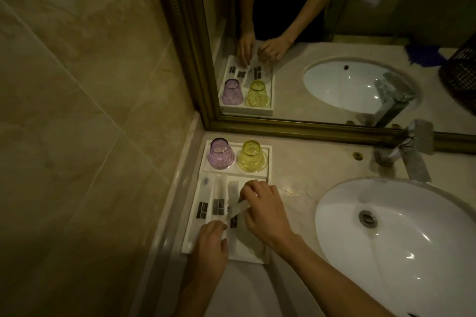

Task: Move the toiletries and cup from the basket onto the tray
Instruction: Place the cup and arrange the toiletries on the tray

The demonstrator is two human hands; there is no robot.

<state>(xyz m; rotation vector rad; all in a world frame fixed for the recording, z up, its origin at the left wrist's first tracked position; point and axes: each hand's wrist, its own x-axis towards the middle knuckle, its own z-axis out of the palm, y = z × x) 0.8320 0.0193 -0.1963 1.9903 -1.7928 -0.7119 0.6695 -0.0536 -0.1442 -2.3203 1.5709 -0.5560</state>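
Between the two hands, a slim clear sachet (238,210) hangs tilted over the front compartment of the white tray (268,162): the right hand (265,210) pinches its upper end with fingers drawn together, and the left hand (212,238) pinches the lower end, its other fingers curled down toward the tray floor. The likeliest slip is that the sachet, slick and light, lands askew across the packets just left of the right hand, two long wrapped sachets (213,203) with dark labels, and shoves them out of line; a loose release could also let it slide over the tray's low near edge onto the table (304,170). Beyond the right hand's knuckles, in the far compartment, a purple cup (221,154) and a yellow cup (252,156) stand upside down and just beside each other; a careless lift of the wrist could knock them. To the right of the right forearm lies the sink (401,234), with the tap (412,152) behind it, well apart. The basket does not show on the table itself; only the mirror (334,20) reflects a dark woven shape at far right.
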